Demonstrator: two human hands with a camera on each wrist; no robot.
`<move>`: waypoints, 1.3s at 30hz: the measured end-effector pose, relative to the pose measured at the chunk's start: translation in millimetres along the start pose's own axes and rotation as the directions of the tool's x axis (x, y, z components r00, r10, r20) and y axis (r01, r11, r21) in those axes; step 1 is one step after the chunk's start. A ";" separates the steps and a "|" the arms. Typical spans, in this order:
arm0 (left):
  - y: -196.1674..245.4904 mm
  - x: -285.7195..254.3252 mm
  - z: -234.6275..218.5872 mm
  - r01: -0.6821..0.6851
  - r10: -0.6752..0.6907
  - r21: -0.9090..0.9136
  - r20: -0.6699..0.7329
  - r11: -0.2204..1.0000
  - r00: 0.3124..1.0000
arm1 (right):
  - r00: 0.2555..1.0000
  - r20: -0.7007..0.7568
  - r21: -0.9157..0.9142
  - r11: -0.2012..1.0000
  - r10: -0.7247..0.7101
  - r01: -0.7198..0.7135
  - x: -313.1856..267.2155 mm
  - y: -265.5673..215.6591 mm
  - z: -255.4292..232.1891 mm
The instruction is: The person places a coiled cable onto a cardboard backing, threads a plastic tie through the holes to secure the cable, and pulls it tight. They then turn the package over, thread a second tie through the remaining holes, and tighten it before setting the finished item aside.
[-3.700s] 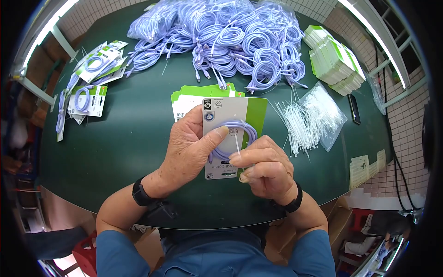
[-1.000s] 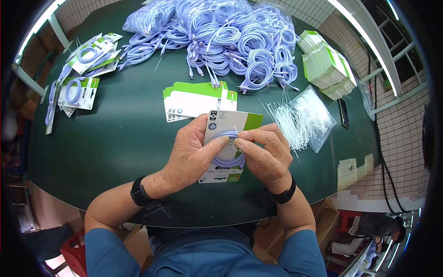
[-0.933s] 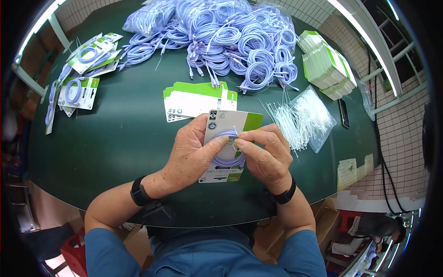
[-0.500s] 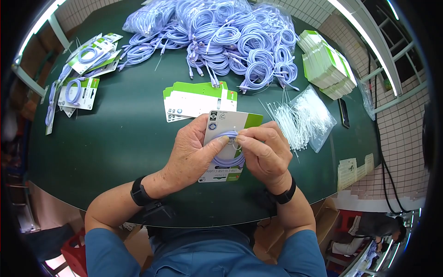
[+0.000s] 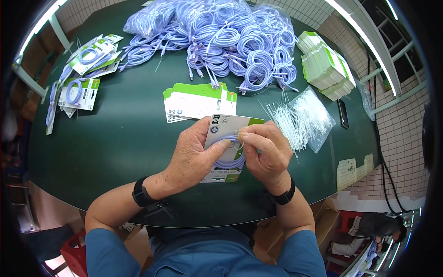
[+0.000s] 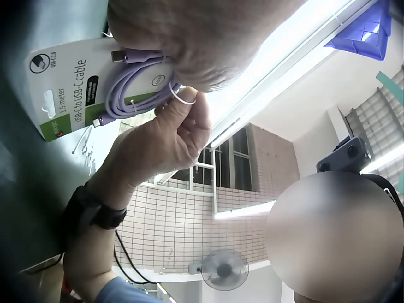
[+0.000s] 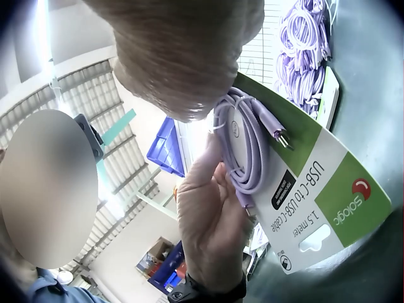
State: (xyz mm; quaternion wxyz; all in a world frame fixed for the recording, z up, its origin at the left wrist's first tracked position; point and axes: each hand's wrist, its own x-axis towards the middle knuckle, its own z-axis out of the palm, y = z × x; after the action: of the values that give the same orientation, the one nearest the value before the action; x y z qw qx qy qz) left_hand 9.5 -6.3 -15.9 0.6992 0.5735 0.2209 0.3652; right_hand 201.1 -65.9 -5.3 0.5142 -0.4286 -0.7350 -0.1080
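Observation:
My left hand (image 5: 191, 154) grips a white and green cardboard card (image 5: 230, 121) by its left side, the thumb pressing on a coiled lilac USB-C cable (image 5: 224, 164) that lies against the card's face. With thumb and forefinger, my right hand (image 5: 267, 152) pinches a thin white cable tie (image 6: 181, 95) at the top of the coil. The tie forms a loop round the cable strands in the left wrist view. Both metal plugs of the cable (image 7: 243, 142) show in the right wrist view, beside the card's printed text.
Several blank cards (image 5: 198, 104) lie just beyond my hands. A heap of coiled lilac cables (image 5: 221, 41) fills the back. Loose white cable ties (image 5: 295, 122), a card stack (image 5: 325, 64) and a phone (image 5: 343, 113) are on the right; carded cables (image 5: 78, 94) on the left.
Earlier the tie stuck out long and straight from the coil; now it is a loop with its end in my right fingertips. The card has dropped slightly lower and my right fingers have curled in more.

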 end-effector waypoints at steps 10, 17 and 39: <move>-4.2 -0.5 0.3 -0.040 0.041 0.071 -0.023 0.997 0.999 | 0.985 0.147 0.004 0.996 0.088 -0.089 9.2 -3.8 -8.6; -2.6 1.3 0.4 -0.038 0.041 0.071 -0.032 0.997 0.999 | 0.987 0.162 -0.100 0.994 -0.026 0.042 12.4 -5.8 -9.8; 8.0 -6.1 3.3 -0.049 0.052 -0.021 0.170 0.999 0.984 | 0.448 0.780 0.581 -0.242 0.436 -0.777 -8.5 27.1 -15.8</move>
State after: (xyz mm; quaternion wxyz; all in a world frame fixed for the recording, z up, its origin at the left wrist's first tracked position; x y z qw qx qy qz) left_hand 6.0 -12.5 -8.1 0.7108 0.6024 0.1426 0.3341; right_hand 232.6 -63.3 -13.1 0.5181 -0.3333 -0.3614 0.6999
